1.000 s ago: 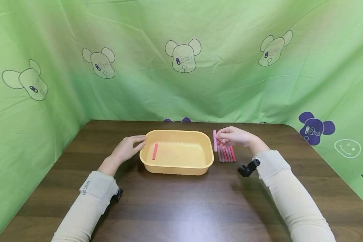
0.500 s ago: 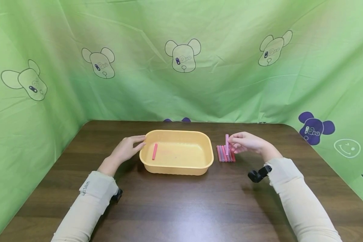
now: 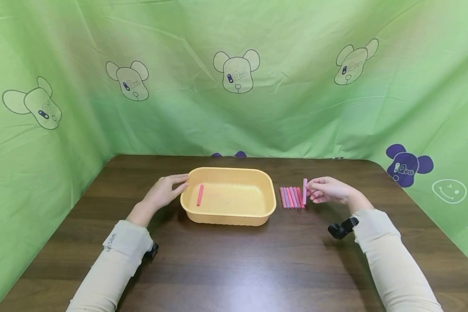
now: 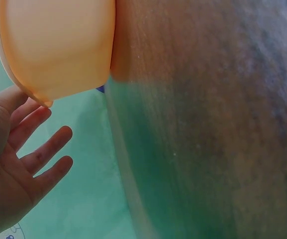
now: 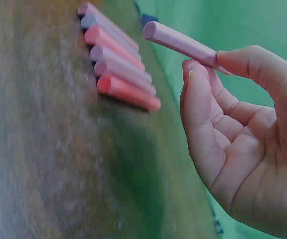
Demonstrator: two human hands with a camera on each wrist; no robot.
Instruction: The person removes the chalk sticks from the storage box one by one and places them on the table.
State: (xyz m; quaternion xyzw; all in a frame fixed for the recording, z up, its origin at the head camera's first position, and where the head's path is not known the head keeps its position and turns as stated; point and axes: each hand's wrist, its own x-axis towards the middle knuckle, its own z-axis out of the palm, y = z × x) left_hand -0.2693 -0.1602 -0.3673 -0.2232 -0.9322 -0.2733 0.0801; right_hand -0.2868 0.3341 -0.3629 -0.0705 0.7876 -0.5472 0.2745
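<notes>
Between thumb and fingertips my right hand [image 3: 327, 190] pinches a pale purple chalk stick [image 5: 183, 44], held just off the right end of a row of chalk sticks. That row of pink, purple and red chalks [image 3: 290, 198] lies side by side on the table, right of the yellow plastic basin [image 3: 226, 220]. My left hand [image 3: 161, 192] is at the basin's left rim with its fingers extended. In the left wrist view its fingertips meet the rim, and the other fingers are spread. One red-pink chalk stick [image 3: 199, 195] lies inside the basin near its left end.
The brown wooden table [image 3: 226, 264] ends at a green curtain [image 3: 179, 117] printed with bear heads, which closes in the back and both sides. Black wrist cameras are strapped at both sleeves, the right one [image 3: 343, 228] hanging over the table.
My right hand has carried the purple chalk stick rightward, from beside the basin's right rim, across the row, to its right end. The left hand and basin have stayed put.
</notes>
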